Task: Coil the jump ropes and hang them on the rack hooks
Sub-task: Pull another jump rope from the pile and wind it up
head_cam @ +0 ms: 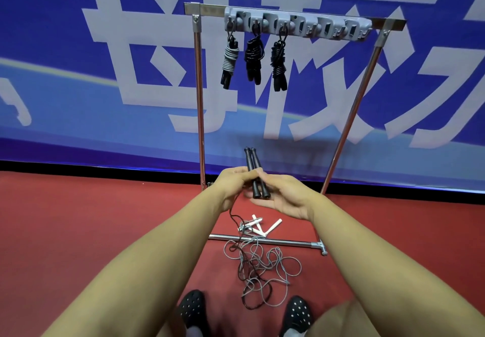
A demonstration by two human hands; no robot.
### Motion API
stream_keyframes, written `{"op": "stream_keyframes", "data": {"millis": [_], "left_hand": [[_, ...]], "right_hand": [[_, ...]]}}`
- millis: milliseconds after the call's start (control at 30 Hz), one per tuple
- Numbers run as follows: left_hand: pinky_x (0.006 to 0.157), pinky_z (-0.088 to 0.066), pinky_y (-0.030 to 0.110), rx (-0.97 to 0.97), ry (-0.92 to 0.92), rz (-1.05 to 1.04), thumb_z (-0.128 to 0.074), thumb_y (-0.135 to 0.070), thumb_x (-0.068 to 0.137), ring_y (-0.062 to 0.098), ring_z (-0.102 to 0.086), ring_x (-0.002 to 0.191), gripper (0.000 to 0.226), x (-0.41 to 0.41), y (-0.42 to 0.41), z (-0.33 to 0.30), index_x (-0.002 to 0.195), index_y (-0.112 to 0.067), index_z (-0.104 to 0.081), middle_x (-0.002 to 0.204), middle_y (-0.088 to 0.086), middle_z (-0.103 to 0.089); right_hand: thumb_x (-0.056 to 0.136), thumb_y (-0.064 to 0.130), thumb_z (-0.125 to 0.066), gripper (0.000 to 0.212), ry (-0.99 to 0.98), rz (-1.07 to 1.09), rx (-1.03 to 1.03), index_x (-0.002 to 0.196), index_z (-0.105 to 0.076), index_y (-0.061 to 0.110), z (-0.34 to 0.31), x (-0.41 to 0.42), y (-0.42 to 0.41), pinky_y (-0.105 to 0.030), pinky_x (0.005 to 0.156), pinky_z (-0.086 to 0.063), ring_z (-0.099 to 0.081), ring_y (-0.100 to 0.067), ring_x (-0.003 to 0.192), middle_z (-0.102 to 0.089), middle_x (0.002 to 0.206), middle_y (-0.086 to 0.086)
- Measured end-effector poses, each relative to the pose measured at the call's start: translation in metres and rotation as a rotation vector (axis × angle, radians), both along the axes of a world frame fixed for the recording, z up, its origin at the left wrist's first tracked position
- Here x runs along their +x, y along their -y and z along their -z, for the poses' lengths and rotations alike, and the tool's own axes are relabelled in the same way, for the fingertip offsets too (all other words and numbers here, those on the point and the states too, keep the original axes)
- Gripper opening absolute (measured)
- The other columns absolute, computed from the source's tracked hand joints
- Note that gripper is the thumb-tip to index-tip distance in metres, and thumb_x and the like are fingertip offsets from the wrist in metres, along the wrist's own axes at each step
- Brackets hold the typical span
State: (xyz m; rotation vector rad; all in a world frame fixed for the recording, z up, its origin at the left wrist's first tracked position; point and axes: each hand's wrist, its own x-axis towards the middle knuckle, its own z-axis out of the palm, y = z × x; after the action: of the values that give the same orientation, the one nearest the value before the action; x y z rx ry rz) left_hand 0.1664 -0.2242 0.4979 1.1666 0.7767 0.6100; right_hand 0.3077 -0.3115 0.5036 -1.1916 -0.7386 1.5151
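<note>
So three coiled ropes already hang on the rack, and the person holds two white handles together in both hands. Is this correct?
Not quite. In the head view the handles held together by the left hand and right hand are black. The white handles lie on the floor by the rack's base bar. Three coiled ropes do hang on the rack.
</note>
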Motion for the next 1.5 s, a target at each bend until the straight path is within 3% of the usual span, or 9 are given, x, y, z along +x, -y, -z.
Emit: {"op": "stream_keyframes", "data": {"millis": [267,367,467,633,767,900,1133,1233,1500], "left_hand": [[0.078,-0.051,0.023,0.057,-0.086,0.074,-0.077,-0.033,0.089,0.011,-0.061,0.072,0.037,-0.007,-0.006,0.0,0.107,-0.001,-0.075,0.072,-0.001,-0.068],[0.085,-0.048,0.032,0.07,-0.096,-0.02,-0.067,-0.057,0.09,0.015,-0.061,0.082,0.053,-0.01,-0.01,0.006,0.104,-0.008,-0.079,0.085,0.001,-0.074],[0.082,-0.046,0.038,0.066,0.002,-0.4,-0.047,-0.064,0.097,0.017,-0.058,0.078,0.054,-0.01,-0.019,0.012,0.081,-0.022,-0.078,0.092,0.0,-0.074],[0.113,-0.038,0.045,0.099,0.016,-0.302,-0.031,-0.058,0.106,0.02,-0.062,0.109,0.047,-0.002,-0.023,0.015,0.114,-0.026,-0.064,0.122,0.005,-0.068],[0.084,-0.05,0.033,0.069,0.078,-0.183,-0.033,-0.058,0.105,0.018,-0.067,0.077,0.058,0.008,-0.014,0.018,0.106,-0.014,-0.071,0.078,0.003,-0.071],[0.058,-0.042,0.028,0.111,0.11,-0.104,-0.038,-0.048,0.108,0.013,-0.038,0.051,0.051,0.015,-0.003,0.016,0.089,-0.008,-0.063,0.059,-0.003,-0.045],[0.071,-0.043,0.036,0.323,-0.002,-0.061,-0.044,-0.039,0.108,0.017,-0.04,0.058,0.043,0.011,0.003,0.014,0.077,-0.01,-0.053,0.054,-0.001,-0.041],[0.059,-0.032,0.03,0.318,-0.001,-0.053,-0.046,-0.041,0.107,0.015,-0.034,0.054,0.043,0.009,0.009,0.009,0.077,-0.012,-0.052,0.056,-0.002,-0.038],[0.056,-0.031,0.029,0.456,-0.101,-0.159,-0.059,-0.04,0.101,0.011,-0.036,0.052,0.025,0.008,0.007,0.011,0.097,-0.019,-0.071,0.055,-0.012,-0.044]], "right_hand": [[0.105,0.015,-0.055,0.02,0.093,-0.071,-0.047,0.105,-0.068,0.001,-0.009,-0.006,-0.002,-0.029,0.073,-0.059,-0.068,-0.019,0.077,-0.067,0.091,-0.011],[0.105,0.014,-0.052,0.019,0.026,-0.081,-0.03,0.102,-0.068,0.004,-0.019,-0.008,-0.001,-0.025,0.063,-0.051,-0.054,-0.014,0.066,-0.056,0.08,-0.005],[0.104,0.012,-0.049,0.019,-0.081,-0.109,0.002,0.115,-0.062,0.002,-0.034,-0.006,0.001,-0.024,0.06,-0.051,-0.056,-0.014,0.065,-0.063,0.083,-0.007],[0.102,0.01,-0.049,0.023,-0.106,-0.131,0.104,0.115,-0.064,0.0,-0.07,-0.006,0.004,-0.025,0.068,-0.058,-0.067,-0.018,0.071,-0.069,0.083,-0.008],[0.103,0.014,-0.046,0.031,-0.127,-0.097,0.221,0.124,-0.062,-0.003,-0.101,-0.005,-0.001,-0.024,0.071,-0.058,-0.066,-0.016,0.074,-0.062,0.076,-0.002],[0.105,0.012,-0.045,0.029,-0.185,0.032,0.301,0.123,-0.061,-0.004,-0.116,0.003,-0.006,-0.022,0.072,-0.058,-0.069,-0.015,0.077,-0.063,0.077,-0.001],[0.108,0.008,-0.039,0.03,-0.366,0.203,0.418,0.129,-0.053,-0.009,-0.124,0.02,-0.008,-0.017,0.075,-0.058,-0.073,-0.016,0.085,-0.074,0.113,-0.017],[0.109,0.007,-0.038,0.026,-0.404,0.272,0.447,0.128,-0.049,-0.008,-0.123,0.023,-0.011,-0.017,0.073,-0.057,-0.073,-0.018,0.087,-0.07,0.123,-0.022],[0.106,0.001,-0.041,0.025,-0.494,0.454,0.402,0.121,-0.057,-0.01,-0.11,0.039,-0.007,-0.015,0.06,-0.052,-0.061,-0.014,0.072,-0.07,0.099,-0.016]]}}
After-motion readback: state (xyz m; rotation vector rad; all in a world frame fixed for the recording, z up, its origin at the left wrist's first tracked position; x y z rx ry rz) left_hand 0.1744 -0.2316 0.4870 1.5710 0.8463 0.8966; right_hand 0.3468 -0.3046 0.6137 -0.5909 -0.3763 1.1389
